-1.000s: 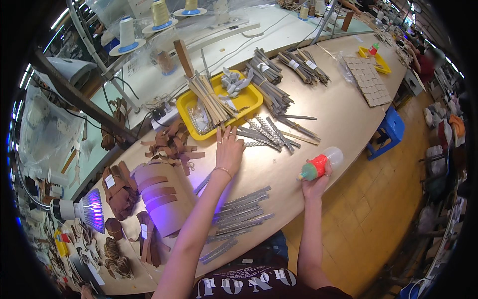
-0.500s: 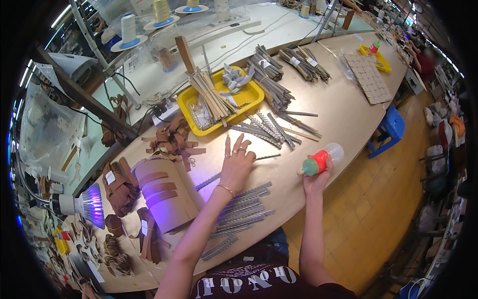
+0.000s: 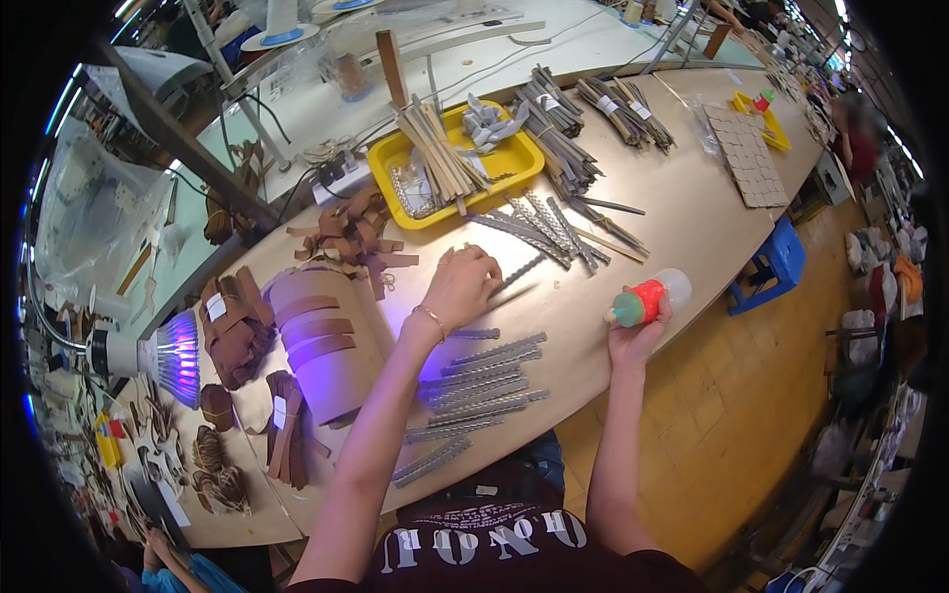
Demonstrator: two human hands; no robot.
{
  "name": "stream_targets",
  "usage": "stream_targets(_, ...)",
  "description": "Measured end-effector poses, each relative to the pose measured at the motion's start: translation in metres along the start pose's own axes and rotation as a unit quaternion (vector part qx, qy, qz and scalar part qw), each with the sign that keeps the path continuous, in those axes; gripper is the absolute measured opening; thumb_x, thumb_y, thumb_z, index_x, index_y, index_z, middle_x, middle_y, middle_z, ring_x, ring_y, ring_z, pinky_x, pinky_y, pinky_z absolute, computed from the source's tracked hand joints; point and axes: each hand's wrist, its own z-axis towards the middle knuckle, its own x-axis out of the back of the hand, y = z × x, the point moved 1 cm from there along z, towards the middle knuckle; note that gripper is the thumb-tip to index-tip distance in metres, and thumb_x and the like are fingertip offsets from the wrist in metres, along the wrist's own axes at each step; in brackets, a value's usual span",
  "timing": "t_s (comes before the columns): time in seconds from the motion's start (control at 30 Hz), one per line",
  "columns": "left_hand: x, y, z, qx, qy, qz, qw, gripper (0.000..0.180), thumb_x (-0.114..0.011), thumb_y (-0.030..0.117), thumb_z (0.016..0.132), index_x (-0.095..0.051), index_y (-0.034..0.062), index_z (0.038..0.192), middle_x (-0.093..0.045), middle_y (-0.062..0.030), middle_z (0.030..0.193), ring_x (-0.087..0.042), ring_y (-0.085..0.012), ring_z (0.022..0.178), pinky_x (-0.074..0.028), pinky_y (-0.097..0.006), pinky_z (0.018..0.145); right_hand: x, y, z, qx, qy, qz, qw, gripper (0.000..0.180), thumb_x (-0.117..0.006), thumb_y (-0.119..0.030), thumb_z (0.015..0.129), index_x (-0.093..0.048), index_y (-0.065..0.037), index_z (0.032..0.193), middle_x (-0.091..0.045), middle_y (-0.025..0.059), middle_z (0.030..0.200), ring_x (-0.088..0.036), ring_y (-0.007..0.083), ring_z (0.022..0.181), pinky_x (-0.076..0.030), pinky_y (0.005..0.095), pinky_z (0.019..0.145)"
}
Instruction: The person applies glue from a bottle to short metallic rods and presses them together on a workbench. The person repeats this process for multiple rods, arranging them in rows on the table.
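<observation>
Grip of left hand (image 3: 463, 285) has curled in from the earlier spread, grasping gray braided strip (image 3: 521, 272); strip is slim, slanting up-right over desk (image 3: 578, 346), short of yellow tray (image 3: 522, 178). Right hand (image 3: 638, 341) still clutches red-and-green squeeze bottle (image 3: 645, 299), nozzle leftward.

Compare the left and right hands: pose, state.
Pose: left hand is back-up, fingers curled; right hand wraps a squeeze bottle.
Contents: right hand holds the bottle; left hand is at a grey strip, grip unclear.
Wrists: left has a bracelet, right none.
Shared: both ungloved.
</observation>
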Motion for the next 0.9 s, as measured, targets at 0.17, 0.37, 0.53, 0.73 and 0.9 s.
stream_targets(0.17,-0.015,0.002,-0.001,0.017,0.068,0.090,0.993,0.013,-0.063,0.013,0.088,-0.067,0.0078,0.100,-0.061,-0.0115,0.110,-0.056,-0.0289,0.112,-0.030,-0.048,0.112,0.002,-0.001,0.002,-0.013,0.006,0.009,1.000,0.039,-0.062,-0.043,0.090,-0.056,-0.014,0.115,-0.066,0.0073,0.095,-0.066,0.0217,0.083,-0.057,0.0358,0.063)
stream_targets(0.37,-0.030,0.015,-0.046,0.033,0.128,0.068,0.989,0.029,-0.058,0.014,0.091,-0.062,0.0048,0.118,-0.058,-0.0163,0.124,-0.051,-0.0302,0.124,-0.027,-0.048,0.115,0.001,0.008,-0.002,0.040,-0.006,-0.033,0.999,0.041,-0.066,-0.037,0.089,-0.054,-0.011,0.119,-0.063,0.0085,0.104,-0.064,0.0222,0.091,-0.057,0.0367,0.075)
stream_targets(0.53,-0.056,0.033,-0.054,0.046,0.061,0.025,0.997,0.058,-0.053,0.030,0.097,-0.037,-0.0008,0.144,-0.036,-0.0238,0.151,-0.032,-0.0361,0.142,-0.022,-0.049,0.118,-0.022,0.027,-0.004,0.176,-0.031,-0.249,0.952,0.060,-0.077,-0.026,0.084,-0.046,-0.002,0.129,-0.057,0.0100,0.114,-0.059,0.0200,0.103,-0.051,0.0376,0.090)
stream_targets(0.73,-0.071,0.044,-0.038,0.019,-0.003,-0.011,1.000,0.072,-0.050,0.045,0.097,-0.032,-0.0036,0.147,-0.030,-0.0235,0.154,-0.026,-0.0382,0.144,-0.019,-0.049,0.120,-0.074,0.032,-0.017,0.322,-0.103,-0.439,0.833,0.066,-0.082,-0.027,0.079,-0.046,0.001,0.127,-0.056,0.0122,0.116,-0.058,0.0224,0.106,-0.048,0.0363,0.094)
stream_targets(0.9,-0.067,0.038,-0.041,-0.049,-0.033,-0.047,0.997,0.068,-0.051,0.045,0.097,-0.037,-0.0026,0.144,-0.029,-0.0236,0.154,-0.024,-0.0384,0.145,-0.019,-0.049,0.120,-0.085,0.022,-0.026,0.362,-0.087,-0.534,0.759,0.067,-0.082,-0.028,0.079,-0.046,0.000,0.127,-0.057,0.0137,0.118,-0.058,0.0237,0.108,-0.047,0.0385,0.095)
